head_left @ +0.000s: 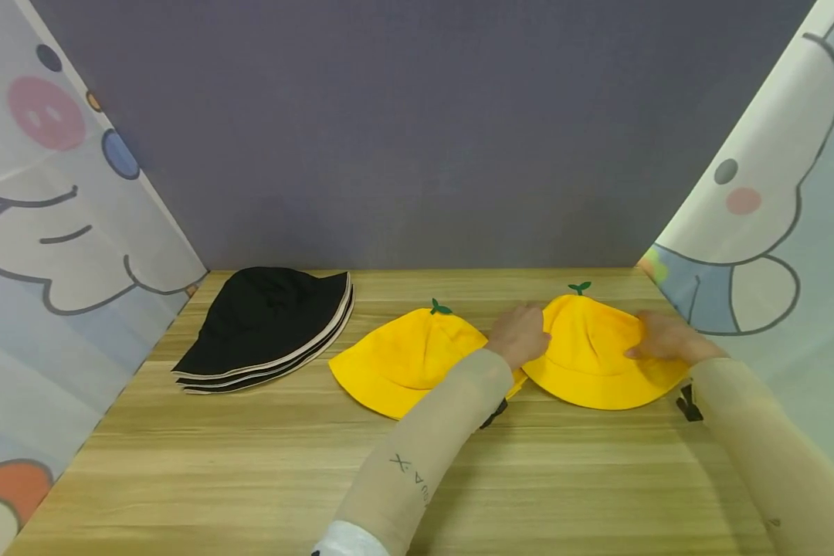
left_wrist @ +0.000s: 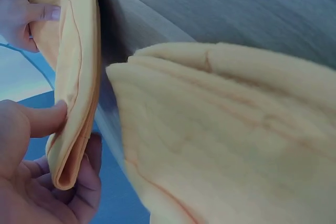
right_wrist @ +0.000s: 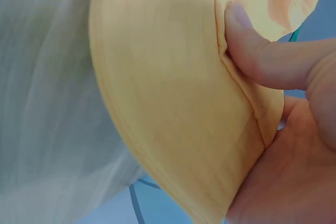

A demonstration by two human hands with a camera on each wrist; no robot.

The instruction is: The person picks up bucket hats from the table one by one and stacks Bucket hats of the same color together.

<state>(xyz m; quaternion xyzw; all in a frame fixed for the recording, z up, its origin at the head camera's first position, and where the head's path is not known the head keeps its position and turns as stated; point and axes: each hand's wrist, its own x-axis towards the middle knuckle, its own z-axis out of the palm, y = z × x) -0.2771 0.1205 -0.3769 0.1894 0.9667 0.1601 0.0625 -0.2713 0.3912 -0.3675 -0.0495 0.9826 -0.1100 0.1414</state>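
Observation:
A yellow bucket hat [head_left: 591,351] with a green sprout on its crown is held from both sides. My left hand [head_left: 520,333] grips its left edge; in the left wrist view the thumb lies on the outside of the folded brim [left_wrist: 79,77] and the fingers curl behind. On the right side my right hand [head_left: 663,337] pinches the hat, thumb over the seam above the brim [right_wrist: 152,77], other fingers largely hidden. A second yellow hat [head_left: 406,359], also with a sprout, lies just left, partly covered by my left forearm.
Several black bucket hats [head_left: 267,324] with pale edging are stacked at the left of the wooden table [head_left: 250,463]. A grey panel [head_left: 417,139] stands behind the table, and cartoon-printed sheets [head_left: 771,193] flank both sides.

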